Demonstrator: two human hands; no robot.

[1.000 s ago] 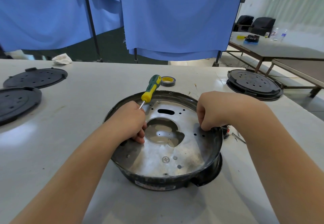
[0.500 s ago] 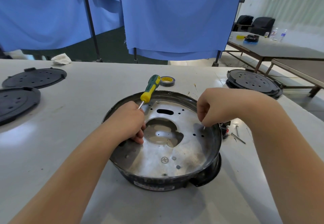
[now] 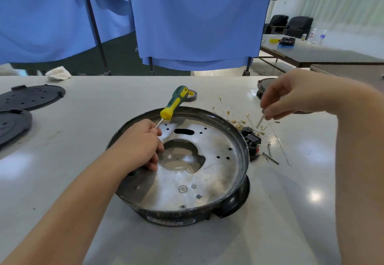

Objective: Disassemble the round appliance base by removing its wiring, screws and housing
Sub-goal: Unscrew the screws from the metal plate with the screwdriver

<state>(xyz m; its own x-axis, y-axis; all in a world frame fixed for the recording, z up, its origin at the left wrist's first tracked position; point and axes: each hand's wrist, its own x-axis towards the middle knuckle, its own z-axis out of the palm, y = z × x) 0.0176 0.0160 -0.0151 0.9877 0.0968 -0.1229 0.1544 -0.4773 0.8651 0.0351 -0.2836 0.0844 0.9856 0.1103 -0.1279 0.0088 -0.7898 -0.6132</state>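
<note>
**Pulling a long screw clear of the round base**

Nearest to me, at the centre of the frame, the round appliance base (image 3: 182, 181) sits on the pale table (image 3: 83, 212). Its black outer shell rings a dull silver metal plate (image 3: 207, 173) that has a large irregular opening in the middle and several small holes.

My left hand (image 3: 141, 146) rests on the left side of that plate, at the edge of the opening. Its fingers are curled round the thin metal shaft of a screwdriver (image 3: 173, 103), whose yellow and green handle sticks up and away from me, past the far rim of the base.

My right hand (image 3: 291, 96) is raised above the table, to the right of the base and apart from it. Thumb and fingertips pinch the top of a long silver screw (image 3: 260, 121), which hangs down at a slant.

Below that hand, just right of the base, lie small black parts (image 3: 252, 140), two more long screws (image 3: 269, 154) and a scatter of thin wires with brass-coloured ends (image 3: 239, 122).

Further back, a roll of tape (image 3: 191, 95) lies behind the screwdriver handle. At the left edge of the frame are two flat black round covers (image 3: 31, 96). A crumpled white cloth (image 3: 59, 73) lies at the far edge of the table, upper left. Beyond the table hang blue curtains (image 3: 197, 15), and in the upper right stand another table (image 3: 322, 54) and dark chairs (image 3: 291, 25).
</note>
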